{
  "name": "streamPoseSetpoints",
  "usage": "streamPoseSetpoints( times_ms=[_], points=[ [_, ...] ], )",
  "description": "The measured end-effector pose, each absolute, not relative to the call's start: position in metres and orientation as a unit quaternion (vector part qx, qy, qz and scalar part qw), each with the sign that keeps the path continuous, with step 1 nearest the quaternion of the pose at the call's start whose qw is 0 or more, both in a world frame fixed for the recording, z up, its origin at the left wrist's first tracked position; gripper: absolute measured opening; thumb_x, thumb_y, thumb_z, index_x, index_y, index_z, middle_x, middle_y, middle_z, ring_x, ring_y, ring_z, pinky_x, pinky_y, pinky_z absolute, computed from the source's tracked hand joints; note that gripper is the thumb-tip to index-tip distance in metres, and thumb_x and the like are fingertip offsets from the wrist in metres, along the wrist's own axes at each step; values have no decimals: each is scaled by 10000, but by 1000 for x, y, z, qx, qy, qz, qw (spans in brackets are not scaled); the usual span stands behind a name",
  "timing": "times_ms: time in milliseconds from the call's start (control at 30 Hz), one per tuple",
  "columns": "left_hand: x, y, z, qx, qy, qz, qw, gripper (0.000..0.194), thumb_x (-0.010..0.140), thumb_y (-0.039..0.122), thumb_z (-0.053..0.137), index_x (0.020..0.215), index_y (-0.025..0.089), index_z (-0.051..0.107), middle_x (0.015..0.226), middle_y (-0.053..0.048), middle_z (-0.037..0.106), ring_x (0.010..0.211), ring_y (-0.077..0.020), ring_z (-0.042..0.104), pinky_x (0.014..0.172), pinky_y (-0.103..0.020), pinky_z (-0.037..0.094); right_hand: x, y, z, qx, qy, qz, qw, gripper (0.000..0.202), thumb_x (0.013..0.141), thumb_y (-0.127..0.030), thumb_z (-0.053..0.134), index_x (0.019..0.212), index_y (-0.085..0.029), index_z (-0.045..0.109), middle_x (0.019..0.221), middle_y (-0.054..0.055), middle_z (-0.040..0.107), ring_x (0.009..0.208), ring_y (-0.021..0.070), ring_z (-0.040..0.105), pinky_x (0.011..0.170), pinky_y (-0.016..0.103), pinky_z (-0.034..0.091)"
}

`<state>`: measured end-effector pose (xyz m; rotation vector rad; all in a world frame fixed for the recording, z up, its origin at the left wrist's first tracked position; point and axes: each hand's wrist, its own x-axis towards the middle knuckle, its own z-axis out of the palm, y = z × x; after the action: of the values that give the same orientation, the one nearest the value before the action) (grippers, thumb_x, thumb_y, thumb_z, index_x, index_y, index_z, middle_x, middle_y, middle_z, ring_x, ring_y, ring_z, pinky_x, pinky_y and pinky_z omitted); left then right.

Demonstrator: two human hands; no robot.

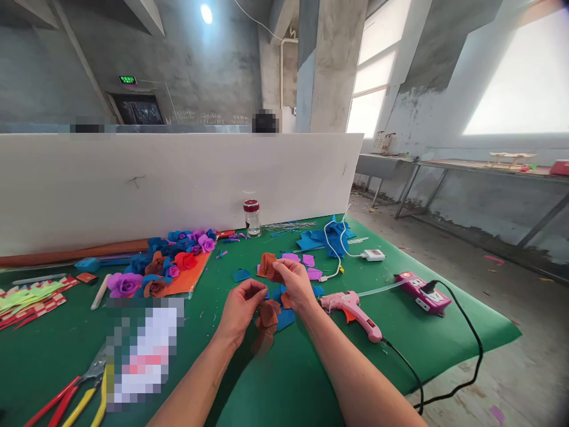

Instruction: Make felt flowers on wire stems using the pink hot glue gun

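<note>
Near the table's middle, my right hand (296, 281) pinches a brown petal-shaped piece (267, 265) by its right edge. My left hand (243, 308) is lower and to the left, its thumb and fingertips pressed together; what they hold is too small to make out. Just below and between the hands lie brown pieces (268, 312) and blue pieces (285, 320). Purple pieces (314, 274) rest behind my right hand. A pink glue gun (355, 311) lies to the right of my right wrist.
Finished paper flowers (155, 267) lie at the left, near pliers (89, 379). A lidded glass jar (252, 219) stands by the white partition (178, 184). Blue material (326, 237), a white charger (373, 255) and a pink power strip (423, 293) with a black cable are at the right.
</note>
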<state>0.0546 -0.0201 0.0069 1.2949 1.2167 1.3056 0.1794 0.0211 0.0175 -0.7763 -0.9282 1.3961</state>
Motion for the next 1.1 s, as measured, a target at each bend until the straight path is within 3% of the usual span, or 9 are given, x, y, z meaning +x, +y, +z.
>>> streamPoseSetpoints(
  times_ms=[1100],
  points=[
    [53,-17,-1,517,498,521,461,278,590,408,765,668,176,632,637,16,592,588,-128,522,591,-246,418,177,24,9,-308,-403,622,597,191,645,-364,684,593,-189,629,584,-8,607,573,127,545,643,270,464]
  ],
)
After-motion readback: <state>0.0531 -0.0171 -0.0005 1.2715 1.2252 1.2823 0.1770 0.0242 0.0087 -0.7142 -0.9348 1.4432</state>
